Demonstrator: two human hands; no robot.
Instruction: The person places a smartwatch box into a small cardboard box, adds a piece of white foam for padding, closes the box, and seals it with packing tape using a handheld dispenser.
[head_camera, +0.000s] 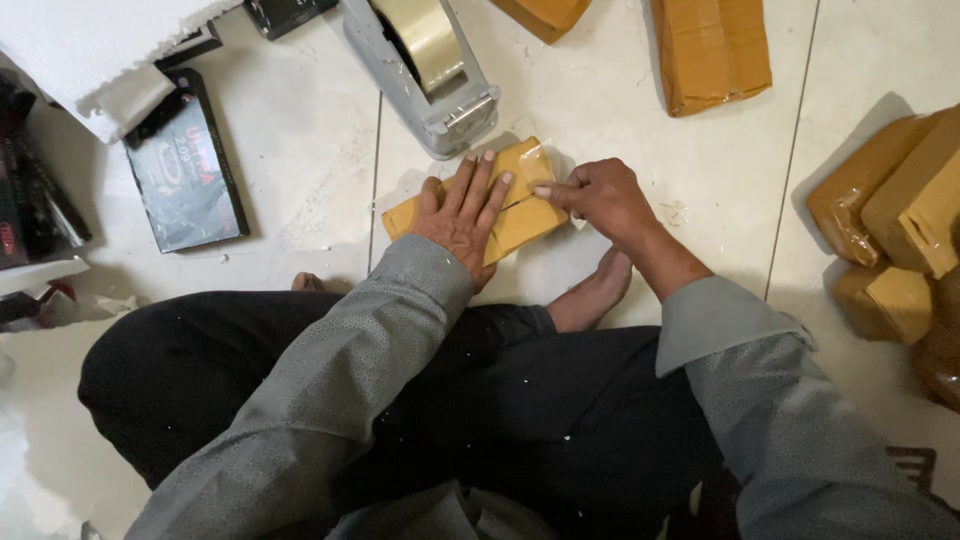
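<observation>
Sitting: a person is cross-legged on the white tiled floor (300, 150), grey sleeves reaching forward over dark trousers, one bare foot (592, 292) showing just behind the work.
Parcel: a small flat packet wrapped in tan tape (520, 195) lies on the floor right in front of the knees, its long axis running from lower left up to upper right.
Left hand (462, 212): laid flat on the packet with fingers spread, grip released, pressing down rather than closing round anything; it covers the packet's middle and left part.
Right hand (600, 197): at the packet's right end, thumb and forefinger pinched together at the edge, seemingly on a bit of tape or wrapping, though the thing pinched is too small to make out.
Key relation: the packet lies under the left palm and to the left of the right hand's pinch, so both hands touch it, the left holding more of it.
Nearby: a grey tape dispenser (425, 70) with its roll stands just beyond the packet; more tan-wrapped parcels (710, 50) lie farther off, and a heap of them (900, 220) sits at the right.
Left side: a flat black box (185, 165) and white foam (90, 50), well apart.
Hidden: the packet's underside and left end.
</observation>
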